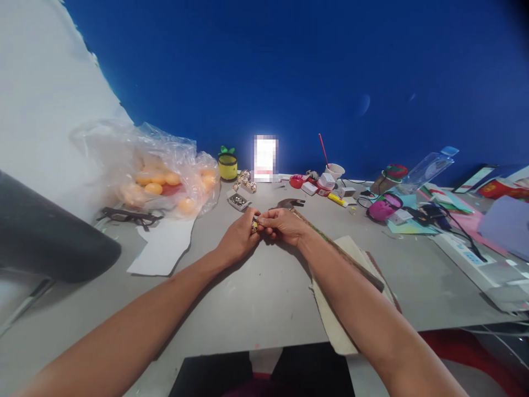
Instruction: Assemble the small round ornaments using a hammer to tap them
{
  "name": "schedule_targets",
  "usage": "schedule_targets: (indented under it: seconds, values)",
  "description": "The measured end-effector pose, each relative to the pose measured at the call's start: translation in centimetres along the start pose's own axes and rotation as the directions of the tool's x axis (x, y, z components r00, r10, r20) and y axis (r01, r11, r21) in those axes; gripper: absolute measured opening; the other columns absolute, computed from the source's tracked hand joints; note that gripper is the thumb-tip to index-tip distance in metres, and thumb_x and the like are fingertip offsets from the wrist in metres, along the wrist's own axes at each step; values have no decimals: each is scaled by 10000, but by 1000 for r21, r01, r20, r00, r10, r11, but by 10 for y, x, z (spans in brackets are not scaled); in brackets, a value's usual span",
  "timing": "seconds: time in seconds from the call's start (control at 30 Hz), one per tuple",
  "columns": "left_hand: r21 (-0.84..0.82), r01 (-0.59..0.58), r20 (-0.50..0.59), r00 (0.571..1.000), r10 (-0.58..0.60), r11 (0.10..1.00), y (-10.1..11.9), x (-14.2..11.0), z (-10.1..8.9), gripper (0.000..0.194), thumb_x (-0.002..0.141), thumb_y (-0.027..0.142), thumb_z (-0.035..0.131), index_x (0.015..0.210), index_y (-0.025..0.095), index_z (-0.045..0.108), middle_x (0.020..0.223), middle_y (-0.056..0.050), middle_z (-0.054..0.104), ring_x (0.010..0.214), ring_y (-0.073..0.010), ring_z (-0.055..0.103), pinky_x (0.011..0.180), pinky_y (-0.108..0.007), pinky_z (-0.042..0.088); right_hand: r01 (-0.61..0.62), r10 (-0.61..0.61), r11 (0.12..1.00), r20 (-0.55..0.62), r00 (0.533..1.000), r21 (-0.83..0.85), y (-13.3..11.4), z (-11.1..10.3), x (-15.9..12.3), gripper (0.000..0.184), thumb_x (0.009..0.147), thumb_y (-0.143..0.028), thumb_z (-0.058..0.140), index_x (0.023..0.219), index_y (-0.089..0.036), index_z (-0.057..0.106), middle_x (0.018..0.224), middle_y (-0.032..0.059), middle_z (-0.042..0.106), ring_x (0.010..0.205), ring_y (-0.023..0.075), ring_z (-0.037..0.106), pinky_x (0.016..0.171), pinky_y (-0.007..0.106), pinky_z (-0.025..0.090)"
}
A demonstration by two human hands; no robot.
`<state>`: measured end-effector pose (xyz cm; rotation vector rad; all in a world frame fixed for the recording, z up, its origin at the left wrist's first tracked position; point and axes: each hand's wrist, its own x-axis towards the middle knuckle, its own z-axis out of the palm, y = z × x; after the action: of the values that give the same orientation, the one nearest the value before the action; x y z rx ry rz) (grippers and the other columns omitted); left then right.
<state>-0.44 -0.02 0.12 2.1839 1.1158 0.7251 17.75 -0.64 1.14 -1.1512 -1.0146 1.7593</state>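
At the grey table (248, 309), both hands (238, 236) (285, 226) — curled nearly closed — pinch a small golden piece (254, 226).

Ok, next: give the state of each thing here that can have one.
Left hand: closed on a small yellowish piece
Right hand: fingertips pinched beside that piece; grip unclear
Small box: open, with shiny bits inside
Hammer: lying down, in neither hand
Plastic bag: bulging with orange balls
Glasses: lying on the table
White cup: upright, red stick leaning in it
Clear bottle: tilted, blue end uppermost
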Motion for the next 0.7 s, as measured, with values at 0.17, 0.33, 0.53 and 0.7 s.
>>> schedule_targets:
  seconds: [0.17, 0.33, 0.53, 0.7]
  values:
    - [35, 14, 14, 1000, -15, 999, -1, 0, 1, 323, 917, 362, 593, 1191, 228, 491, 992, -76, 728, 854, -276, 701, 705, -350, 483, 11, -11, 1000, -8, 1000, -9, -1, 0, -1, 307, 652, -300, 964, 735, -114, 735, 698, 38, 713, 507, 45, 496, 431, 155, 360]
    - [75, 7, 10, 1000, -8, 997, -2, 0, 3, 357, 929, 358, 581, 1242, 220, 480, 1022, -93, 729, 892, -290, 704, 723, -362, 491, 9, -10, 1000, -10, 1000, -9, -2, 0, -1, 288, 656, -286, 955, 741, -115, 739, 689, 37, 711, 510, 48, 500, 430, 155, 362]
    - [65, 12, 19, 1000, -13, 998, -1, -1, 2, 323, 921, 331, 584, 1209, 225, 483, 1011, -83, 718, 882, -282, 689, 710, -349, 457, 9, -9, 1000, 3, 1000, -14, 0, 1, -1, 307, 658, -317, 946, 728, -115, 726, 665, 25, 691, 496, 46, 484, 433, 164, 368]
    - [49, 0, 37, 999, -2, 999, 2, 1, 0, 122, 898, 268, 576, 984, 231, 499, 955, -54, 678, 846, -244, 637, 709, -332, 421, 23, -22, 998, 17, 1000, -58, 1, 3, -1, 347, 647, -375, 942, 695, -137, 694, 544, -22, 607, 467, 61, 479, 432, 176, 377]
